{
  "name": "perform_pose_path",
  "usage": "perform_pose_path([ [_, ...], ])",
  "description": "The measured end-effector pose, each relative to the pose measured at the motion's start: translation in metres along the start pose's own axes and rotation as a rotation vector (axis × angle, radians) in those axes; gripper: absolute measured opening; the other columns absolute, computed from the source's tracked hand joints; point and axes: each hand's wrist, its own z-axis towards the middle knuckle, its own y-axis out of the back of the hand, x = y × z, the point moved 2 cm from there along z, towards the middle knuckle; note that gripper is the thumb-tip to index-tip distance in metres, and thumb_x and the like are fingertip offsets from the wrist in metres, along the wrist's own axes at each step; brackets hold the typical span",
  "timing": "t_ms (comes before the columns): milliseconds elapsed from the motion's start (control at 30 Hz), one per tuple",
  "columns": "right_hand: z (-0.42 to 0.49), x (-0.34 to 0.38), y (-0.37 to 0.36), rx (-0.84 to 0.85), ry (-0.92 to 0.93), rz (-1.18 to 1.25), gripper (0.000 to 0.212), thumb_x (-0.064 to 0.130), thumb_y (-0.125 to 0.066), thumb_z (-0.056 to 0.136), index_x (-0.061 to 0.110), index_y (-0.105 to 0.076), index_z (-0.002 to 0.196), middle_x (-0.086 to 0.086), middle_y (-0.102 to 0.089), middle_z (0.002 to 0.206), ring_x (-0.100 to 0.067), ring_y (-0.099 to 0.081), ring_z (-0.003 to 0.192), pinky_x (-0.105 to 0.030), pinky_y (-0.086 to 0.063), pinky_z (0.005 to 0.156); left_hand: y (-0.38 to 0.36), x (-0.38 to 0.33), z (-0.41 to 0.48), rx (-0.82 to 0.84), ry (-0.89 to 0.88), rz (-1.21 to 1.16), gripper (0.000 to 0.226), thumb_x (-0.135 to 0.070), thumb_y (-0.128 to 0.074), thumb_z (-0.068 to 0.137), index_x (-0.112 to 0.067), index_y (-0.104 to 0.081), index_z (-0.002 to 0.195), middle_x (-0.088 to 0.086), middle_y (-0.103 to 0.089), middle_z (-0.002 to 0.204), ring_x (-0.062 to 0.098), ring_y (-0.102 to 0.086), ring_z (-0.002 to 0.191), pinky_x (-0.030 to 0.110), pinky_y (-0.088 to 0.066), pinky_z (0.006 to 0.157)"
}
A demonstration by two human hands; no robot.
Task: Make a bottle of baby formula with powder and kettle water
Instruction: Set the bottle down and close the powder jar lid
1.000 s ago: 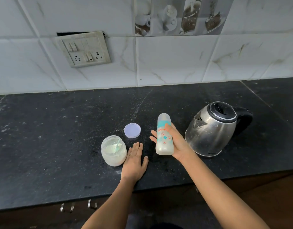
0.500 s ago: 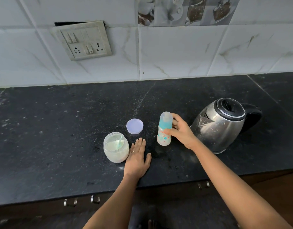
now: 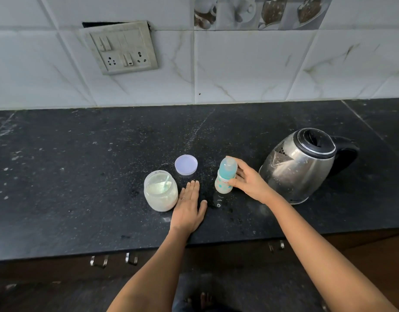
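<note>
A capped baby bottle (image 3: 225,177) with a teal collar and milky liquid stands upright on the black counter (image 3: 81,176). My right hand (image 3: 250,183) holds it lightly from the right, thumb on its lower body and fingers behind it. My left hand (image 3: 189,208) lies flat on the counter, palm down, just right of the open powder jar (image 3: 160,194). A scoop sticks up inside the jar. The jar's lilac lid (image 3: 186,164) lies behind it. A steel kettle (image 3: 299,167) with a black lid and handle stands right of the bottle.
A tiled wall with a switch and socket panel (image 3: 122,48) backs the counter. Drawer handles (image 3: 99,261) show under the front edge. Small wet spots (image 3: 218,204) lie in front of the bottle.
One second ago my right hand held the bottle tilted above the counter. It has since set the bottle upright on the counter. My left hand has stayed flat.
</note>
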Motion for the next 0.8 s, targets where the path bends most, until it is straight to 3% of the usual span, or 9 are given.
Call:
perform_pose_path([
  [100,-0.011,0.003,-0.007,-0.182,0.061,-0.068,0.081,0.006,-0.072,0.082,0.03,-0.029,0.146,0.007,-0.035,0.149,-0.001,-0.032,0.137,-0.03,-0.026,0.117,0.005,-0.004,-0.006,-0.037,-0.045,-0.024,0.059,-0.027,-0.043,0.099,-0.008,-0.023,0.151,0.009,-0.026,0.158,0.02,-0.018,0.148,0.027,-0.009,0.12],
  [200,-0.027,0.022,-0.02,-0.49,0.308,-0.133,0.073,0.002,-0.071,0.079,0.014,-0.035,0.142,-0.005,-0.036,0.141,-0.012,-0.041,0.133,-0.027,-0.034,0.111,0.02,-0.015,-0.015,-0.2,-0.195,-0.049,0.053,-0.024,-0.048,0.092,-0.007,-0.041,0.142,0.011,-0.048,0.144,0.023,-0.04,0.137,0.037,-0.035,0.112],
  [333,-0.031,0.061,-0.044,-0.681,0.592,-0.272,0.05,-0.006,-0.063,0.078,-0.004,-0.047,0.125,-0.014,-0.043,0.124,-0.022,-0.051,0.113,-0.026,-0.044,0.1,0.057,-0.03,-0.018,-0.506,-0.261,-0.091,0.052,-0.022,-0.06,0.086,-0.005,-0.044,0.133,0.014,-0.057,0.131,0.026,-0.046,0.129,0.033,-0.034,0.112],
  [433,-0.013,0.078,-0.062,-0.591,0.604,-0.296,0.045,-0.007,-0.063,0.077,-0.003,-0.052,0.121,-0.008,-0.045,0.122,-0.016,-0.05,0.111,-0.025,-0.045,0.098,0.086,-0.023,-0.018,-0.682,-0.15,-0.07,0.065,-0.035,-0.064,0.082,-0.002,-0.041,0.133,0.02,-0.053,0.133,0.03,-0.04,0.132,0.03,-0.023,0.117],
  [533,0.016,0.074,-0.084,-0.43,0.443,-0.415,0.055,0.0,-0.066,0.078,0.003,-0.046,0.129,-0.011,-0.04,0.13,-0.018,-0.045,0.117,-0.032,-0.043,0.1,0.103,-0.002,-0.023,-0.735,0.084,-0.17,0.091,-0.051,-0.068,0.071,-0.002,-0.033,0.139,0.016,-0.041,0.144,0.024,-0.029,0.14,0.034,-0.022,0.117],
  [667,0.06,0.058,-0.109,-0.128,0.007,-0.691,0.079,0.014,-0.068,0.081,0.017,-0.022,0.145,-0.017,-0.016,0.145,-0.036,-0.029,0.128,-0.041,-0.04,0.098,0.107,0.023,-0.033,-0.53,0.298,-0.409,0.121,-0.063,-0.07,0.056,-0.008,-0.017,0.149,0.004,-0.02,0.156,0.002,-0.011,0.141,0.034,-0.018,0.118],
  [800,0.096,0.055,-0.116,0.025,-0.131,-0.866,0.084,0.012,-0.069,0.08,0.026,-0.021,0.147,-0.017,-0.008,0.15,-0.04,-0.022,0.131,-0.046,-0.038,0.101,0.102,0.035,-0.037,-0.374,0.348,-0.454,0.123,-0.052,-0.084,0.056,-0.016,-0.015,0.15,-0.003,-0.017,0.158,0.011,-0.016,0.144,0.036,-0.023,0.117],
])
